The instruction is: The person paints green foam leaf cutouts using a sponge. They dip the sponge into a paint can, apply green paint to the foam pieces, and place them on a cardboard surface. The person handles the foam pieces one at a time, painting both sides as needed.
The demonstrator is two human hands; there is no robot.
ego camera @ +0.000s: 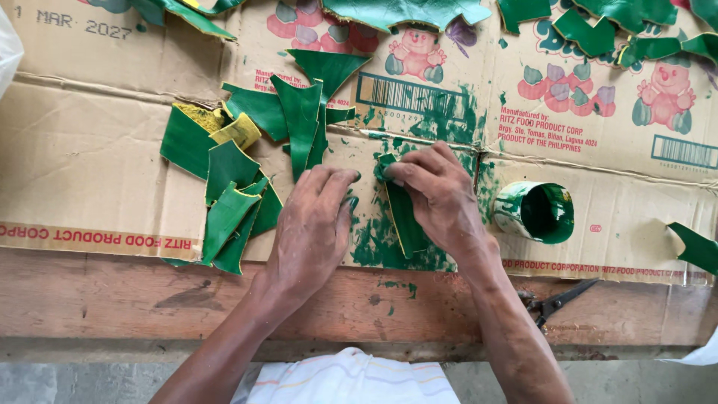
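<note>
Green strip: (pixel 404 221) lying on the paint-smeared cardboard sheet (pixel 82 161), mid-table, between both hands.
Right hand: (pixel 441 196) fingers curled, tips pressing the strip's top end.
Left hand: (pixel 310 228) flat, fingers together, resting just beside the strip.
Cut green pieces: (pixel 247 164) piled left of the left hand.
Paint can: (pixel 537 212) on its side, right, green inside.
Scissors: (pixel 557 301) on the wooden edge, near the right forearm.

A flattened brown cardboard box (pixel 97 150), printed with pink cartoon figures, red lettering and black barcodes, covered the bench (pixel 112 299).
</note>
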